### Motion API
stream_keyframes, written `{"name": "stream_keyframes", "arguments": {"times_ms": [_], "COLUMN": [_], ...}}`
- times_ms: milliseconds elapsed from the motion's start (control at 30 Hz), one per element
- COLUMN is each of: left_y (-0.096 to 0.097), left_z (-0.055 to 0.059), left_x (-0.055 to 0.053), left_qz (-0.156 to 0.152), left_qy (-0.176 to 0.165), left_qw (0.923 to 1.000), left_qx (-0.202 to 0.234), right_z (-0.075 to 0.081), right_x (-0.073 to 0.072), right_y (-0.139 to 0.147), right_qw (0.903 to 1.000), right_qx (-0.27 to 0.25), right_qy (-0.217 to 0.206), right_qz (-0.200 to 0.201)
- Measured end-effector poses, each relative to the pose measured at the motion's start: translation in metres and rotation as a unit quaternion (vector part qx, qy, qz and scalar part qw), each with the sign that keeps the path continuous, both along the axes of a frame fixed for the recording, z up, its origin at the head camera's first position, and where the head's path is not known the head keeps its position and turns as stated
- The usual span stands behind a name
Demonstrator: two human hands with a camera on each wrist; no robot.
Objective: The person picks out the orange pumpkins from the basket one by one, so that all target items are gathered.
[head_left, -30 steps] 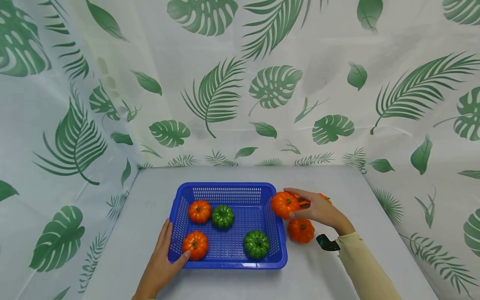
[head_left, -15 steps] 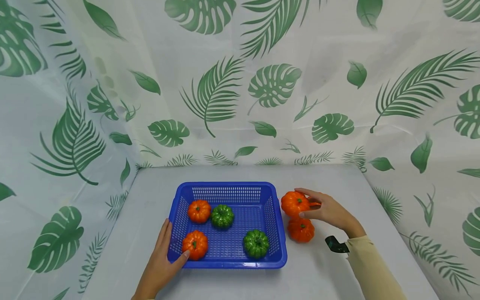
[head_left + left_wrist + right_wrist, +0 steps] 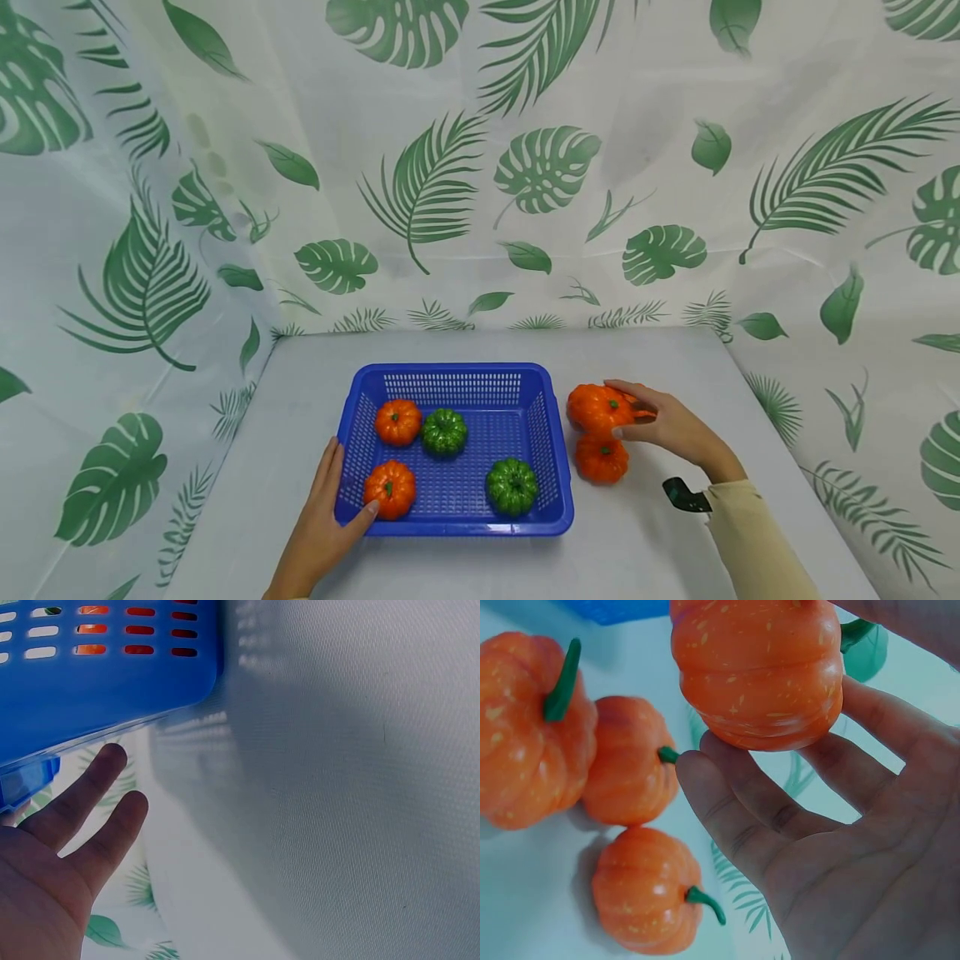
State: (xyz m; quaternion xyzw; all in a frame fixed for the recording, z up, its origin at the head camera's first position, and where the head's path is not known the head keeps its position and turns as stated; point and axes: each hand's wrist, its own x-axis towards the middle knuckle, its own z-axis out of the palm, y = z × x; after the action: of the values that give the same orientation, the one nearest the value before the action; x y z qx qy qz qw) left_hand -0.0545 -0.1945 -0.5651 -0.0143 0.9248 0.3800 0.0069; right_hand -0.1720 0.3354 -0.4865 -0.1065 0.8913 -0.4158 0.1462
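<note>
My right hand (image 3: 678, 429) pinches an orange toy pumpkin (image 3: 611, 408) between thumb and fingers, right of the blue basket (image 3: 450, 528). In the right wrist view this pumpkin (image 3: 757, 675) is lifted over three other orange ones. One of those, an orange pumpkin (image 3: 602, 460), shows just in front of it in the head view; the rest are partly hidden behind the hand and the held one. My left hand (image 3: 322, 512) rests at the basket's front left corner, thumb over the rim. The left wrist view shows its fingers (image 3: 109, 840) straight and spread beneath the rim.
Inside the basket lie two orange pumpkins on the left, one at the back (image 3: 398, 422) and one in front (image 3: 390, 489). A green pumpkin (image 3: 444, 432) sits near the middle, another green pumpkin (image 3: 513, 487) at front right. Leaf-print curtains (image 3: 540, 275) surround the white table (image 3: 300, 375).
My right hand has moved to the right with the orange pumpkin, away from the basket's right rim. My left hand and the basket have stayed in place.
</note>
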Motion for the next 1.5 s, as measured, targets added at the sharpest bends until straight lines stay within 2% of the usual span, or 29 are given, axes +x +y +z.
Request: {"name": "stream_keyframes", "arguments": {"times_ms": [367, 567, 1067, 1500], "left_y": [0.0, -0.002, 0.0, 0.0], "left_z": [-0.001, -0.002, 0.001, -0.001], "left_x": [0.0, -0.001, -0.001, -0.002], "left_qz": [-0.001, -0.001, 0.002, 0.002], "left_qy": [-0.003, -0.003, -0.006, -0.007], "left_qw": [1.0, 1.0, 1.0, 1.0], "left_qx": [0.002, 0.0, 0.002, 0.004], "right_z": [-0.007, -0.011, -0.017, -0.024], "right_x": [0.01, 0.014, 0.023, 0.031], "right_y": [0.015, 0.022, 0.045, 0.062], "right_qw": [0.9997, 0.9996, 0.9981, 0.9958], "right_qx": [-0.018, 0.006, 0.002, 0.023], "right_qy": [0.012, -0.006, -0.025, -0.054], "right_qz": [-0.01, -0.029, -0.055, -0.071]}}
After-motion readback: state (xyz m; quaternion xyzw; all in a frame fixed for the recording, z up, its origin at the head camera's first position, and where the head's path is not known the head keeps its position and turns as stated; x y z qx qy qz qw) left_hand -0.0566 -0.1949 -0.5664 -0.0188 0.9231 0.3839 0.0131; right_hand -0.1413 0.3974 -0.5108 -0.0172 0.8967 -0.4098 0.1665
